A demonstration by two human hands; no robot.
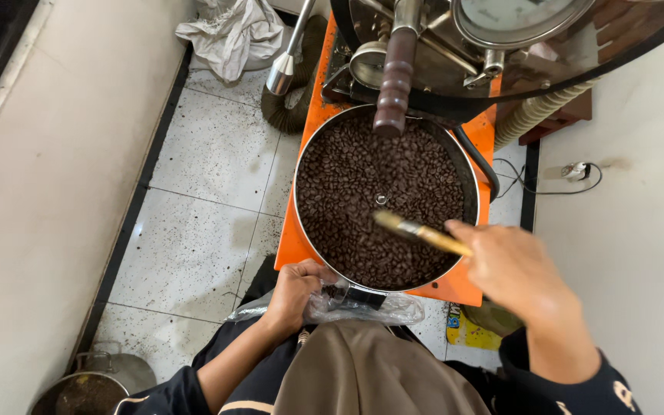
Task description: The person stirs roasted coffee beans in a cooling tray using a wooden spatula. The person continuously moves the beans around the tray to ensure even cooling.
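Over the round tray point(466, 173) of dark beans point(363, 192), the right hand point(512, 269) grips a blurred wooden brush point(420, 230), while the left hand point(295, 292) clutches a clear plastic bag point(370, 309).

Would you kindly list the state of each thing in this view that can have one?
Round cooling tray: filled with dark roasted beans.
Brush: held in the right hand, over the beans, blurred.
Clear plastic bag: crumpled, gripped by the left hand at the tray's near edge.
Metal pot: on the floor, uncovered.
White cloth: crumpled on the floor.
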